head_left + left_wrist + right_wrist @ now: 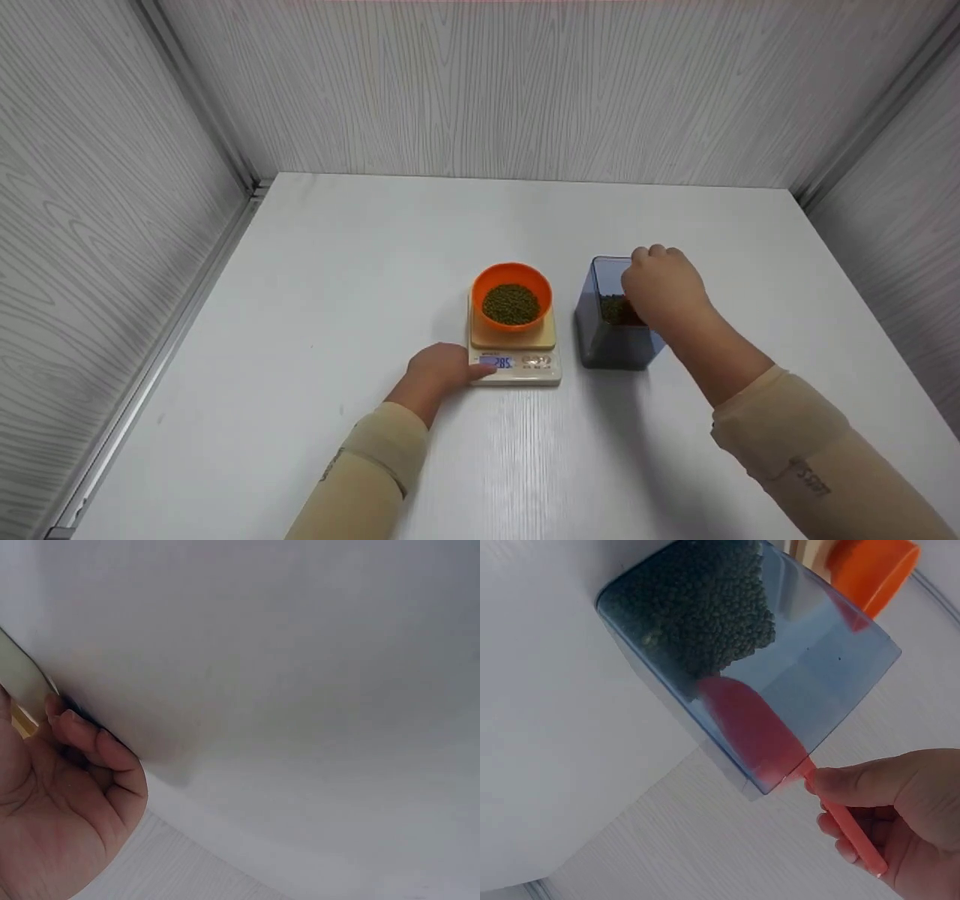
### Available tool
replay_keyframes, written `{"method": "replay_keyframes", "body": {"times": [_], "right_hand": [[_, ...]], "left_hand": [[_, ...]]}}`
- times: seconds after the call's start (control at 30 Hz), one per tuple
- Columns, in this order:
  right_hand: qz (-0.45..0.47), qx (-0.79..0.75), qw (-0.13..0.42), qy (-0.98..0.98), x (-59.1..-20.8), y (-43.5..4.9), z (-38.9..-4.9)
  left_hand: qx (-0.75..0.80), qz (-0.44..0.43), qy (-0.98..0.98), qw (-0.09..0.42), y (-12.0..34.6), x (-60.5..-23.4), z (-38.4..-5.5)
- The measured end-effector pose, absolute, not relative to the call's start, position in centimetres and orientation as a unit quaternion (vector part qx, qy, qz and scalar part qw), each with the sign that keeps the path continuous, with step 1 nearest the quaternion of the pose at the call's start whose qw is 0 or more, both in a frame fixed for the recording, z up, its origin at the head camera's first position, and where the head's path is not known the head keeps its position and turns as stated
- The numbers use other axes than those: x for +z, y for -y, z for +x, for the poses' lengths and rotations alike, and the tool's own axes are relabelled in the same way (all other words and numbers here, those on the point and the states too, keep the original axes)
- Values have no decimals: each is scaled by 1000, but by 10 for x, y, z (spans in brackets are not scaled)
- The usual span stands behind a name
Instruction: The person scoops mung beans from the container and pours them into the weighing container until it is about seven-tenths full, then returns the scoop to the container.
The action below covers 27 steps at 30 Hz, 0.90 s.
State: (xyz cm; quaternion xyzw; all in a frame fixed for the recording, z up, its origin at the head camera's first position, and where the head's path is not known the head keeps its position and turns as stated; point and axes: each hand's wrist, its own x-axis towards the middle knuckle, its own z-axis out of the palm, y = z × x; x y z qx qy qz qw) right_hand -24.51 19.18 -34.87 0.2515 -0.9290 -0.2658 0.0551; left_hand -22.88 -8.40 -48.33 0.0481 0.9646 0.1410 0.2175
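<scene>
A white kitchen scale (541, 375) reads 285 on its display. On its platform sits an orange bowl (550, 294) with small green beans (511, 304), which look like mung beans. My left hand (441, 367) grips the scale's left front edge, thumb on top beside the display; the left wrist view shows the other fingers (112, 754) curled at the edge. To the right stands a see-through bluish bin (596, 337) with more green beans (697, 607). My right hand (664, 289) holds a red scoop (754, 727) by its handle, its blade inside the bin near the beans.
The white tabletop (360, 262) bears the scale and bin side by side. Wood-grain panels (487, 90) rise at the back and at both sides. In the right wrist view the orange bowl (874, 574) stands close beyond the bin.
</scene>
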Motion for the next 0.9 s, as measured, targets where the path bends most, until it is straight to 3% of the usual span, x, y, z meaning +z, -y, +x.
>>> {"method": "replay_keyframes", "body": {"times": [0.23, 0.9], "right_hand": [[267, -320, 79, 906, -364, -181, -246], [240, -132, -27, 961, -367, -207, -266]], "left_hand": [[150, 45, -964, 217, 85, -484, -230], [142, 55, -965, 213, 85, -487, -230]]}}
